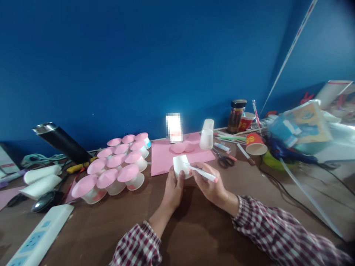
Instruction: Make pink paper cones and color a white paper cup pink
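My left hand [175, 186] is closed around a small white paper cup [181, 164], tilted above the brown table. In my right hand [209, 184] is a white marker pen [203, 174] with a pinkish-red end, its tip at the cup's right side. Whether the tip touches the cup I cannot tell. Behind the cup lies a sheet of pink paper [161, 157] with pink paper discs [178, 148] on it. White cups [206, 138] stand stacked at the sheet's right side. To the left, several white cups carry pink cone-shaped paper tops [107, 178].
A white power strip [41, 232], a computer mouse [46, 201] and a black flask [65, 142] are on the left. Scissors [224, 159], a red paper cup [255, 144], a dark jar [236, 116] and plastic bags [302, 129] occupy the right. A blue wall [138, 66] rises behind.
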Demonstrator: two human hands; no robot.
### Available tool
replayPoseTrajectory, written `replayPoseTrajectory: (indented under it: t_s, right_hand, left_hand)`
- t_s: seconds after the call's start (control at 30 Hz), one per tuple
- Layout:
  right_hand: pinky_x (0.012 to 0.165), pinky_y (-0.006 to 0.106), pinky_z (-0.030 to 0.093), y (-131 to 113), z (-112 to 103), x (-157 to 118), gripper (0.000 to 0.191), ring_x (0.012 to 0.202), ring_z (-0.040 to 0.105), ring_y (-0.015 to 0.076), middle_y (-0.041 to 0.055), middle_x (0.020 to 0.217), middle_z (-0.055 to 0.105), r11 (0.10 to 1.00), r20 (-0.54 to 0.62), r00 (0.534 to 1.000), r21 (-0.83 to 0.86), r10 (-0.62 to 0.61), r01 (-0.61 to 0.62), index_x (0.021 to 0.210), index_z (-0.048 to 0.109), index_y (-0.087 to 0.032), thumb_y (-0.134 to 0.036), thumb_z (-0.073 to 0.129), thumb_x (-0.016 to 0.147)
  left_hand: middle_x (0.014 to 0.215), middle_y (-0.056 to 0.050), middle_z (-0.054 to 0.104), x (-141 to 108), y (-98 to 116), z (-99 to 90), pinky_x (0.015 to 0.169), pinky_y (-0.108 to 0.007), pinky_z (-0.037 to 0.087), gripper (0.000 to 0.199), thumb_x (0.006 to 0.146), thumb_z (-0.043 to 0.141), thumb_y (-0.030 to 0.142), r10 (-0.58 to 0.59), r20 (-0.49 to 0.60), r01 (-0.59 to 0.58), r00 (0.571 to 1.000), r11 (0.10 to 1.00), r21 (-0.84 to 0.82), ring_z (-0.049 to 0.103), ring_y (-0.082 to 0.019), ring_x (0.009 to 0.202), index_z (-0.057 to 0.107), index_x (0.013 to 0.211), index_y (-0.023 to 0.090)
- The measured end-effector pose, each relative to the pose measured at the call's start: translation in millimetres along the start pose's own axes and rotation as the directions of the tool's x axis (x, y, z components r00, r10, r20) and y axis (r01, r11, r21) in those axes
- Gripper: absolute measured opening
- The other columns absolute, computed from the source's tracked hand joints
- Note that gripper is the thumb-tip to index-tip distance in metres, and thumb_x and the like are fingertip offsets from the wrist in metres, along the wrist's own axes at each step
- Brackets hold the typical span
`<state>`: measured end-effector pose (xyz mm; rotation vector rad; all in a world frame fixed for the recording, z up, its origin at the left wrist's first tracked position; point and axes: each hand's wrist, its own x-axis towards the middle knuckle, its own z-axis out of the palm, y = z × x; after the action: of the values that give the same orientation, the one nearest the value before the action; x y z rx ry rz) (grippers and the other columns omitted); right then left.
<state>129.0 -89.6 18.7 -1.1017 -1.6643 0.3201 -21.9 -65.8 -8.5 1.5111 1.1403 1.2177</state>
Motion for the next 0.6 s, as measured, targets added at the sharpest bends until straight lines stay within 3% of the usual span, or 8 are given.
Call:
replayPoseTrajectory:
  t_s: [0.6]
  right_hand:
    - [0.074, 0.029, 0.052, 0.0, 2.1, 1.2, 0.016, 0.079, 0.064, 0.0189, 0.0080, 0.089, 0.068, 0.998, 0.005, 0.999, 0.033, 0.047, -0.048, 0.100, 0.060, -0.019, -0.026, 0.051, 0.090]
  left_hand:
    - [0.108, -0.010, 0.060, -3.2, 1.3, -0.3, 0.089, -0.036, 0.039, 0.040, 0.090, 0.042, 0.046, 0.008, 0.037, -0.011, 0.999, 0.996, 0.093, 0.055, -0.024, 0.100, 0.049, 0.117, 0.017]
